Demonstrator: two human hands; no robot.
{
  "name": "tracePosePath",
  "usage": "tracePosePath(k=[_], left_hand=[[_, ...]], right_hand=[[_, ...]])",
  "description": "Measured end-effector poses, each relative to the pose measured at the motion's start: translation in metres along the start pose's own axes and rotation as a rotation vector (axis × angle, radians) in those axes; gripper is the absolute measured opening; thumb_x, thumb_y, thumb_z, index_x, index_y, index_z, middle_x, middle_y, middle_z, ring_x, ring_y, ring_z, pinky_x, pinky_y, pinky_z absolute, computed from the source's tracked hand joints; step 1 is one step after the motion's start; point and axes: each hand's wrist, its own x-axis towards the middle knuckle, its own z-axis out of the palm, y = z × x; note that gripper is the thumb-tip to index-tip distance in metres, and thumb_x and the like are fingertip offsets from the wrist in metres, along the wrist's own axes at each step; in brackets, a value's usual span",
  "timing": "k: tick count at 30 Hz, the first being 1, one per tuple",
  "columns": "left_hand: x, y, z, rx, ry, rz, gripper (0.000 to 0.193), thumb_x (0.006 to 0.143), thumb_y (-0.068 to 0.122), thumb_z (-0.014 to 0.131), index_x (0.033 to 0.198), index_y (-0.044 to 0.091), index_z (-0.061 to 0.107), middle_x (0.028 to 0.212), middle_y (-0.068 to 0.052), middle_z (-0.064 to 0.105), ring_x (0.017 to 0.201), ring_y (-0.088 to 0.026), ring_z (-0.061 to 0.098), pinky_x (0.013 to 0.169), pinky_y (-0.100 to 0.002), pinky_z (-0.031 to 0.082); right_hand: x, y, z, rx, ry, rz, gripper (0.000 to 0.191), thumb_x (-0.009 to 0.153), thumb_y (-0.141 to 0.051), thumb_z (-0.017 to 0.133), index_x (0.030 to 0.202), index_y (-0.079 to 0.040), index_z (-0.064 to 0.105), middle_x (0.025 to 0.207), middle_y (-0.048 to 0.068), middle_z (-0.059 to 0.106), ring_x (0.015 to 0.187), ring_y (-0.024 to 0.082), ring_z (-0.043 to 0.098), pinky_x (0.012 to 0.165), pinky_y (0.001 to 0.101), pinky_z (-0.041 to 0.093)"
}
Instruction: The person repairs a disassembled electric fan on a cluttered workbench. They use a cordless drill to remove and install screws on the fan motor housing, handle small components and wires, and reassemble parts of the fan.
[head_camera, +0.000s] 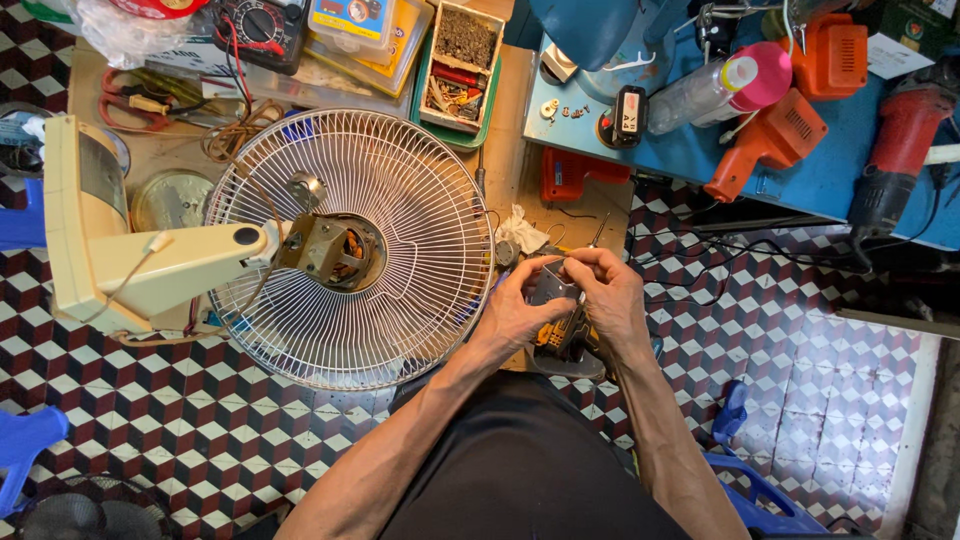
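Head view is showing me both hands pinching a small grey metal part (553, 287) above my lap, left hand (517, 312) steadying it while right hand (608, 297) is working it beside the fan grille (400, 190).

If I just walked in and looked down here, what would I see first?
Probably the big round white wire fan guard, lying flat on the checkered tile floor left of the person, with its bare motor in the middle and its cream plastic stand beside it. Next, the left hand and right hand together hold a small grey metal part. At top right, orange power drills rest on a blue table.
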Motion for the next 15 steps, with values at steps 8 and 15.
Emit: tracePosePath(k=[8, 15], left_hand=[[-0.010, 0.020, -0.011, -0.467, -0.146, -0.190, 0.072, 0.082, 0.033, 0.077, 0.142, 0.007, 0.048, 0.126, -0.009, 0.067, 0.119, -0.017, 0.064, 0.102, -0.034, 0.054], [-0.020, 0.040, -0.024, -0.517, -0.114, -0.129, 0.073, 0.085, 0.033, 0.076, 0.143, 0.000, 0.047, 0.131, -0.013, 0.065, 0.118, -0.018, 0.064, 0.101, -0.037, 0.055]], right_hand=[[-0.014, -0.014, -0.001, 0.165, 0.062, -0.194, 0.015, 0.101, -0.011, 0.069, 0.111, 0.000, 0.068, 0.094, 0.007, 0.071, 0.085, 0.012, 0.068, 0.079, 0.0244, 0.059], [-0.018, -0.042, -0.006, 0.096, -0.052, -0.102, 0.019, 0.095, -0.013, 0.070, 0.110, -0.002, 0.070, 0.095, 0.006, 0.074, 0.084, 0.011, 0.070, 0.074, 0.0242, 0.060]])
